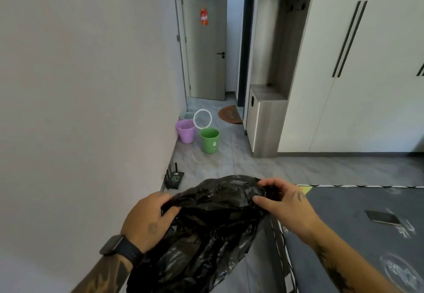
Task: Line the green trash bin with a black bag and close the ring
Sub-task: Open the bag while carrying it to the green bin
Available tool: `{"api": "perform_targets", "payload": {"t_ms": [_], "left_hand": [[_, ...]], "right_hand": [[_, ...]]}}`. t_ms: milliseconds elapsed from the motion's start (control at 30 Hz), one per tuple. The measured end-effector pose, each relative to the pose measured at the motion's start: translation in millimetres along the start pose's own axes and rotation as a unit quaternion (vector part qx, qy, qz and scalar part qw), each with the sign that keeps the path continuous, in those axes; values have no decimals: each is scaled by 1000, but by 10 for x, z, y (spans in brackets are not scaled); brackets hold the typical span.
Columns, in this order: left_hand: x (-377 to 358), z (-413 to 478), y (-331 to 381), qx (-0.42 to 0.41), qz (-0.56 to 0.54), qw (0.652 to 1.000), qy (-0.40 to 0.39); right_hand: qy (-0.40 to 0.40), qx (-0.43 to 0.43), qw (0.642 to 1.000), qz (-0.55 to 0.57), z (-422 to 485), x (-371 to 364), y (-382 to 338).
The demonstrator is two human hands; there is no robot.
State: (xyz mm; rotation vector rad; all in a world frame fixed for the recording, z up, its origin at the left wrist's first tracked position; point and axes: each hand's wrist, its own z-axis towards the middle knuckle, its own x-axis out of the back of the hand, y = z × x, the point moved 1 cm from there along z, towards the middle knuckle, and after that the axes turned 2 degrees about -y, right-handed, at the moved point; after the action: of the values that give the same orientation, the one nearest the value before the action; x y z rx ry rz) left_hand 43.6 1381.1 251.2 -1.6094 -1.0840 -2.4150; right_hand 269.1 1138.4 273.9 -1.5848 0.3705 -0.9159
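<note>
A crumpled black bag (206, 219) hangs in front of me, held at its top edge by both hands. My left hand (149, 217) grips its left side; my right hand (282, 198) pinches its right side. Well ahead on the grey floor stands the green trash bin (210, 140), upright, with nothing in it that I can see. Its white ring (202, 118) stands tilted up behind the bin's rim, apart from my hands.
A purple bin (185, 131) and a pale bin behind it stand by the left wall. A black router (174, 179) lies on the floor near the wall. Grey cabinet (263, 118) and wardrobes on the right. A dark mat (367, 235) with a phone lies bottom right. Closed door ahead.
</note>
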Motion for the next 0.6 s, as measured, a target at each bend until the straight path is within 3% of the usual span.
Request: {"api": "perform_targets", "payload": {"t_ms": [267,433,600], "left_hand": [[-403,2380,-353,-139,152,979,-6],[-627,3615,-543,-173,202,964,-25],[-980,4799,-913,-153,237,959,-42]], "right_hand": [[-63,44,964,-253,2181,259,208],[-81,63,939,-328,3365,402,329],[-132,106,915,-367,4769,369,700]]}}
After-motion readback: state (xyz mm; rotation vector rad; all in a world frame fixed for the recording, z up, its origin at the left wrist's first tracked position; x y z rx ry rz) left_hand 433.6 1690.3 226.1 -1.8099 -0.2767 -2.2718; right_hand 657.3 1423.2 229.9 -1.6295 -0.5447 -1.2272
